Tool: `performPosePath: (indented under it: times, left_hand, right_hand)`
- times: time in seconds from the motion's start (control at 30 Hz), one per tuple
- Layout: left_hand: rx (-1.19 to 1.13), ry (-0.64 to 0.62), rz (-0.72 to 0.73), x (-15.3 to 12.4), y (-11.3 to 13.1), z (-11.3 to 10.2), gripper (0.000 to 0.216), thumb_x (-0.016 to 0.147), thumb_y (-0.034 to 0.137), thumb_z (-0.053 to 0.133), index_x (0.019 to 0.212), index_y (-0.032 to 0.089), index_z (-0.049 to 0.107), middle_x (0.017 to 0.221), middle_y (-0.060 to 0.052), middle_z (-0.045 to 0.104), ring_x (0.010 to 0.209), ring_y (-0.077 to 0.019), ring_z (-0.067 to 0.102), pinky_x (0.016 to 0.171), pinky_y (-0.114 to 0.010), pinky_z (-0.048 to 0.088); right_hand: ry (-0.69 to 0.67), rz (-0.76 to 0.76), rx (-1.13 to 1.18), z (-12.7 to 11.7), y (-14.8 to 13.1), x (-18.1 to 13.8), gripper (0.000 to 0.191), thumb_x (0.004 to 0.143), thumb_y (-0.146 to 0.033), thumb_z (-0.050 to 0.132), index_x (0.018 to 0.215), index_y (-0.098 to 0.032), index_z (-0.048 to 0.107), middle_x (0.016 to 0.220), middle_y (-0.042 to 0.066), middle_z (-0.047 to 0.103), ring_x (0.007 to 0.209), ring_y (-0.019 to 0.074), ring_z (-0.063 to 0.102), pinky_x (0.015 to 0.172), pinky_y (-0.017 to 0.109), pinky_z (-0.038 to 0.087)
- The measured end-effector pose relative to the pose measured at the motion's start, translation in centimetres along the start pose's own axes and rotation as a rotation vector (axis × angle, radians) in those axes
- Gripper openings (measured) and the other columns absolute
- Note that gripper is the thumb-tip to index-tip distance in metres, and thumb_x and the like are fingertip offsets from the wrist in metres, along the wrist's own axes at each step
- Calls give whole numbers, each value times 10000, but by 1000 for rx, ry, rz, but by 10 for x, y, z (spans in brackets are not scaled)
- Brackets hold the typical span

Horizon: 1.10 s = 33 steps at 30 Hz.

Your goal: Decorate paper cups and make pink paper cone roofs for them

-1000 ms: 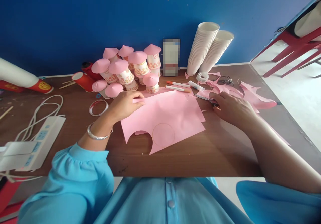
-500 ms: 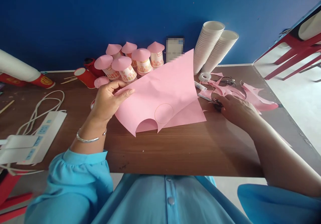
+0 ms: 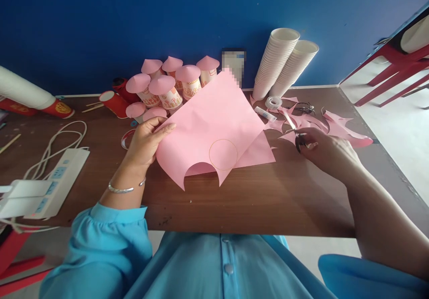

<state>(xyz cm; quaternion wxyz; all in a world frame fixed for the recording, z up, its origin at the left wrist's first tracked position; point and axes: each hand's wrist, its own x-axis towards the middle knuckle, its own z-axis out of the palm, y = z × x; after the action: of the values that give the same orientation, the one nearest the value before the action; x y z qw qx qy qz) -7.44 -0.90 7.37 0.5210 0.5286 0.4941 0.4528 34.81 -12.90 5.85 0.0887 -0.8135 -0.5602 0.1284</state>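
Note:
My left hand (image 3: pixel 147 140) pinches the left edge of a pink sheet of paper (image 3: pixel 208 115) between thumb and fingers. The sheet is tilted up, with a rounded cut-out on its near edge and a drawn circle beside it. Beneath it, another pink sheet (image 3: pixel 256 151) lies on the table. My right hand (image 3: pixel 328 149) is closed on a pair of scissors (image 3: pixel 291 122), raised over the pink scraps with the blades pointing away to the left. The scissors are apart from the held sheet.
Several decorated cups with pink cone roofs (image 3: pixel 162 85) stand behind the sheet. Two stacks of white paper cups (image 3: pixel 276 62) lean near the blue wall. Tape (image 3: pixel 274 102), a glue stick (image 3: pixel 266 113) and pink scraps (image 3: pixel 345 129) lie right. A power strip (image 3: pixel 63 178) lies left.
My right hand has lifted the scissors from among the scraps. My left hand has turned the held sheet, so its far corner has swung left and its near edge has come closer.

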Motion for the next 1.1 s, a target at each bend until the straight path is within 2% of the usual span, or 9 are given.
performPosePath:
  times: [0.13,0.23,0.33,0.47,0.57,0.67,0.77,0.93,1.1]
  left_hand:
    - [-16,-46,-52,2,-3,-2,313,685,424,911,842,207,748,764,-8,694,650,-140,573,580,-260,450]
    - [-42,-92,-100,0,-2,-3,339,708,447,885,905,205,753,795,-34,717,646,-155,599,569,-266,455]
    - [-16,-136,-118,-4,0,-3,358,722,455,867,942,200,748,872,-64,751,680,-176,635,578,-271,470]
    - [-9,-192,-148,-12,-1,-7,420,734,438,859,1069,211,748,994,-80,785,801,-220,713,686,-306,555]
    - [-83,-145,-187,-20,-7,-12,422,786,502,812,1108,238,744,1060,-79,793,935,-263,746,740,-352,604]
    - [-183,-88,-222,-38,-19,-9,499,941,659,553,1181,255,722,1260,-97,753,1200,-322,694,841,-460,637]
    - [-187,-40,-225,-66,-36,7,527,1006,647,391,1214,275,700,1344,-90,717,1271,-329,665,887,-518,637]
    - [-180,-117,-344,-106,-58,40,376,832,343,733,1195,249,700,1275,-108,716,949,-222,723,779,-383,637]
    - [18,-85,-173,-118,-57,30,551,835,389,803,1333,276,598,1241,-74,675,918,-169,680,751,-293,587]
  right_hand:
    - [-39,-60,852,9,-17,-22,486,787,-455,747,1228,-291,628,962,50,738,869,252,684,752,383,527]
    - [-194,-138,1085,19,-44,-49,469,810,-511,800,1190,-271,666,980,50,709,847,206,629,718,332,512]
    - [-271,-62,1230,34,-68,-73,447,799,-518,837,1136,-264,689,905,18,677,767,168,569,684,299,489]
    - [-310,12,1387,59,-84,-89,429,761,-463,886,1084,-268,682,865,-10,676,734,149,581,664,271,486]
    - [-401,59,1463,73,-89,-98,412,772,-436,886,1085,-265,679,912,2,718,728,146,622,698,285,531]
    - [-428,77,1527,84,-92,-107,404,797,-423,875,1112,-267,676,1004,33,739,836,177,684,725,296,564]
    - [-444,80,1574,91,-97,-111,426,804,-410,877,1156,-275,678,1065,46,740,994,220,719,751,296,580]
    - [-459,90,1569,87,-101,-111,451,788,-442,886,1147,-262,680,1084,58,753,960,222,725,745,312,595]
    - [-454,41,1443,79,-95,-110,447,806,-470,862,1150,-256,674,1035,61,756,927,215,714,721,316,588]
